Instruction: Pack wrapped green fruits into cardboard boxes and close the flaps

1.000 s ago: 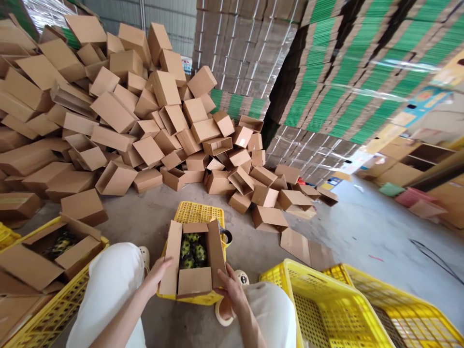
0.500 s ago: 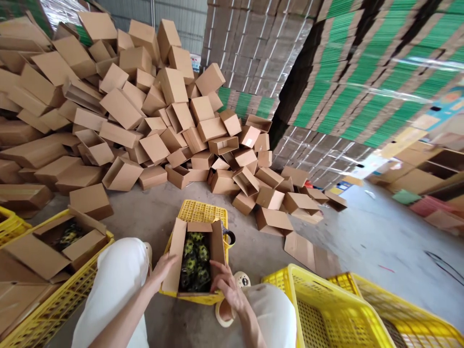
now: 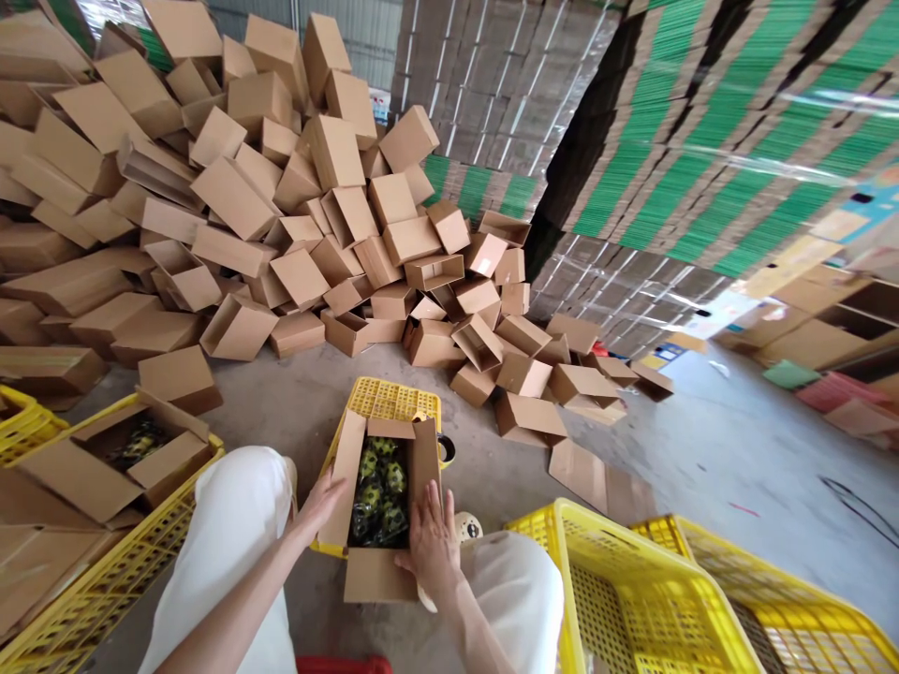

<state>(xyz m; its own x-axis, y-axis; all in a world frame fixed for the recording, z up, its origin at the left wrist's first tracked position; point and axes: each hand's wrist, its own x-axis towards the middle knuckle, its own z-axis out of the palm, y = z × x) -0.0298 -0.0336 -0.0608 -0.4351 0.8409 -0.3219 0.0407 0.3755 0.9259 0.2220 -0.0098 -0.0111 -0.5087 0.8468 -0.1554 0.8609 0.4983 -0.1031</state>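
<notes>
An open cardboard box (image 3: 380, 573) rests on an upturned yellow crate (image 3: 393, 398) between the knees. Inside it lie several green-and-dark round items (image 3: 380, 487) in clear, shiny wrapping. The box's side flaps stand up and its near flap hangs outward. My left hand (image 3: 321, 505) touches the outside of the left flap, fingers extended. My right hand (image 3: 432, 538) lies against the right flap with its fingers spread and its thumb near the near flap. A black roll (image 3: 446, 450) is at the crate's right edge, beside the box.
A large pile of cardboard boxes (image 3: 239, 197) lies ahead. Yellow crates stand at the right (image 3: 562, 562) and left (image 3: 161, 538); the left one holds an open box (image 3: 165, 477). Strapped cardboard stacks (image 3: 667, 140) rise behind. Something red (image 3: 343, 665) shows at the bottom edge.
The near flap has come out over the box's front side. My right hand has moved from the box's near right corner to lie flatter on the right flap. The view has shifted slightly.
</notes>
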